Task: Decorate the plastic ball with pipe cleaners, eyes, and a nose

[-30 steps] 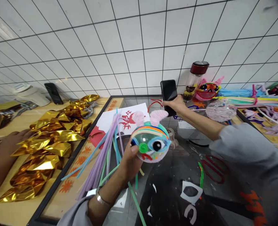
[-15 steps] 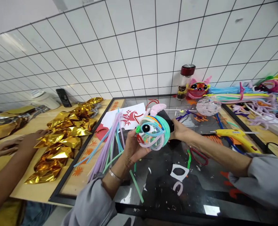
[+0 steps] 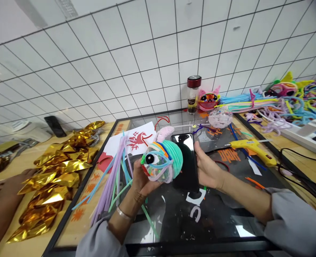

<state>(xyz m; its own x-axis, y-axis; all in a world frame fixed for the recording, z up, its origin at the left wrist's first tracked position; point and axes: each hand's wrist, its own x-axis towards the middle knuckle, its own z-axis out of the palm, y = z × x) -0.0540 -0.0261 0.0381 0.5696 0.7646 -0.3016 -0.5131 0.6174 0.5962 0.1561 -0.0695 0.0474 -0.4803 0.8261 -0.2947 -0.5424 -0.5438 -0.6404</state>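
Observation:
A round animal head made of pipe cleaners [image 3: 176, 160], with a clear face, a big black-and-white eye and a pink ear, rests in my left hand [image 3: 144, 180]. Its face is turned to the left, and the green coiled back points right. My right hand [image 3: 210, 167] grips a black smartphone [image 3: 190, 164] by its right edge, screen up, just behind and beside the head. The head covers the phone's left part. Below them on the dark tabletop lie a white paper cut-out [image 3: 195, 197] and a lilac curved pipe cleaner [image 3: 195, 213].
Purple, blue and green pipe cleaners [image 3: 117, 171] lie left of my hands over white paper with a red print [image 3: 136, 139]. A yellow glue gun [image 3: 256, 151] is at right. Behind stand a glass bottle [image 3: 192, 96] and a pink animal head [image 3: 209, 100]. Gold foil [image 3: 56, 175] lies beside another person's hand [image 3: 10, 187].
My right hand has drawn the phone from the back of the table down beside the animal head. My left hand has turned the head from facing me to facing left.

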